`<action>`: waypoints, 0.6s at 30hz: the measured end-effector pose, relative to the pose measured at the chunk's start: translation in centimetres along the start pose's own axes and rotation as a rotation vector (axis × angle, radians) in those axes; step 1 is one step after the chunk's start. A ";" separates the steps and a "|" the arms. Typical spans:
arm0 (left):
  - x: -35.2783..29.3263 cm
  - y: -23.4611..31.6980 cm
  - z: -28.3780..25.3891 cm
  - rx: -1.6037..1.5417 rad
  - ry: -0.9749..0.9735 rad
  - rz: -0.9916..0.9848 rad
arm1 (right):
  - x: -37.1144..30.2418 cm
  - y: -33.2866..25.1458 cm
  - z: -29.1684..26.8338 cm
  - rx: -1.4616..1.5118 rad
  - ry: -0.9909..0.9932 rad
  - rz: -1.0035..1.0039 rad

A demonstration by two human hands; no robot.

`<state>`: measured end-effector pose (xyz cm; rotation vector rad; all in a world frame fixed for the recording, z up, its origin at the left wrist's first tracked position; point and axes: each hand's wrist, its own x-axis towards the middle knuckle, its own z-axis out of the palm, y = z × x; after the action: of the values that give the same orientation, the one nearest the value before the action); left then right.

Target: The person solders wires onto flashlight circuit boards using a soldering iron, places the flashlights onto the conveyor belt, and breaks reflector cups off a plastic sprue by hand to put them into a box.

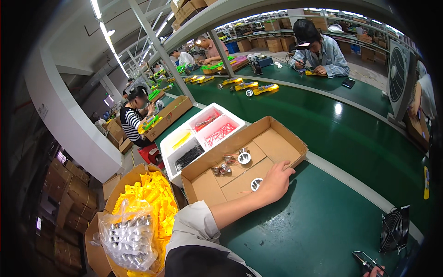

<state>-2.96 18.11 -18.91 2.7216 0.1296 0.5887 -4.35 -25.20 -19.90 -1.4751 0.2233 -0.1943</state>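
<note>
My left hand (pixel 275 181) lies across the near wall of a shallow cardboard tray (pixel 281 141), fingers curled over the edge toward the right. Inside the tray, a round white-rimmed lamp part (pixel 256 184) sits close to my wrist. Another lamp part (pixel 244 157) is farther back, beside small silvery pieces (pixel 223 169) with thin wires. At the lower right edge, part of my right hand (pixel 376 271) shows, closed around a black tool (pixel 364 262) with a thin metal front end; its exact kind cannot be made out.
A white divided foam box (pixel 221 111) holds red, black and yellow wires behind the tray. Yellow plastic shells and a bag of silvery parts (pixel 129 240) fill a carton at left. A small black fan (pixel 394 231) stands right. Yellow assemblies (pixel 265 88) lie on the green conveyor; people sit beyond.
</note>
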 end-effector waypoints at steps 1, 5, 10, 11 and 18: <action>0.1 0.0 0.0 -0.057 0.020 -0.023 | 0.0 0.0 -0.1 -0.001 0.001 0.000; 0.2 0.2 -0.4 -0.145 0.033 -0.078 | 0.2 0.2 -0.4 0.012 -0.008 0.011; 0.6 1.2 -1.0 -0.250 0.120 -0.067 | 0.1 0.0 -0.2 0.011 0.025 0.053; 0.6 1.3 -1.1 -0.278 0.116 -0.052 | 0.0 -0.3 0.1 0.013 0.030 0.057; 0.4 1.4 -1.1 -0.103 0.021 0.027 | 0.0 -0.2 -0.1 0.040 0.018 0.058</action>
<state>-3.00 17.20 -17.27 2.6224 0.0661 0.6143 -4.40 -25.34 -19.73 -1.4258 0.2749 -0.1641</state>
